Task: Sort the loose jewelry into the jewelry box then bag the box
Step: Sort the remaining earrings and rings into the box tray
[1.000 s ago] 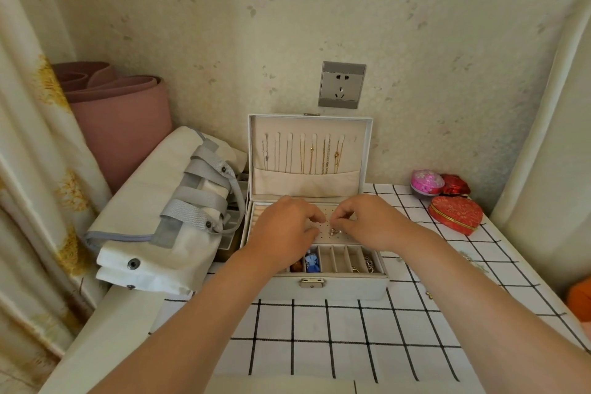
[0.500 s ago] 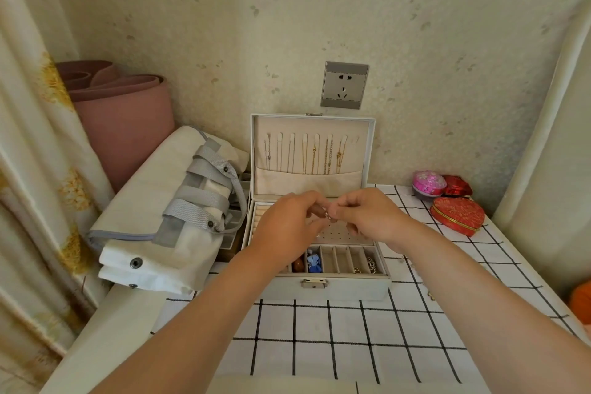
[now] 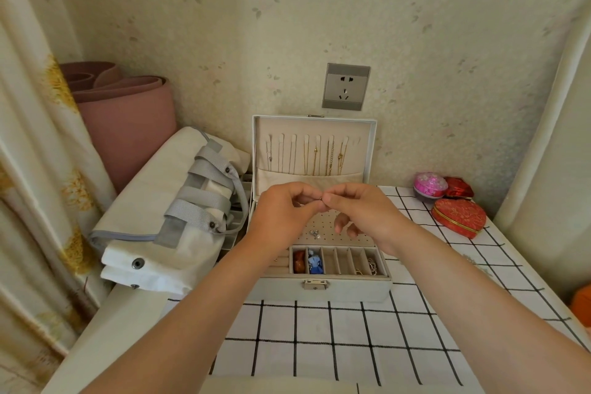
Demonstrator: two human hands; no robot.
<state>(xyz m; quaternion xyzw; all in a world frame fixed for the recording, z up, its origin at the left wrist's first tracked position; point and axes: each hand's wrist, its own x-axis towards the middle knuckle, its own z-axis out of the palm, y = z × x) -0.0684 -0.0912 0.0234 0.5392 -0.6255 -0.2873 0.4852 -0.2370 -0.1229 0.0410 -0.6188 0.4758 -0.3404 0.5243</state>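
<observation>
While both hands hang over the open box (image 3: 319, 289), the left hand (image 3: 286, 213) and the right hand (image 3: 363, 211) meet tip to tip, each pinching one tiny dark piece (image 3: 320, 198) between thumb and forefinger. It is too small for me to tell what kind of jewelry it is. The right hand's other fingers (image 3: 339, 223) curl loosely downward, gripping nothing. The piece sits in the air above the box's perforated pad (image 3: 326, 227), where one pearl earring (image 3: 315, 233) lies.

The box stands at the back of the bench (image 3: 319, 345), against the wall, its lid (image 3: 313, 147) upright. One row of thin chains (image 3: 329, 157) hangs inside the lid. Along the box's front I count six narrow slots. The first, from the left, holds an amber stone (image 3: 299, 261) and the second a blue trinket (image 3: 315, 264). The next two look bare. A bit of gold shows in the fifth, and a silver chain (image 3: 371, 265) lies in the sixth.

One white bag (image 3: 153, 211) with grey straps lies folded just left of the box. Three tins sit at the bench's far right: one pink round tin (image 3: 430, 185), one small red tin (image 3: 459, 187) and one red heart tin (image 3: 459, 217). One socket (image 3: 346, 86) is on the wall above the lid, and one pink rolled mat (image 3: 128, 118) stands in the left corner.
</observation>
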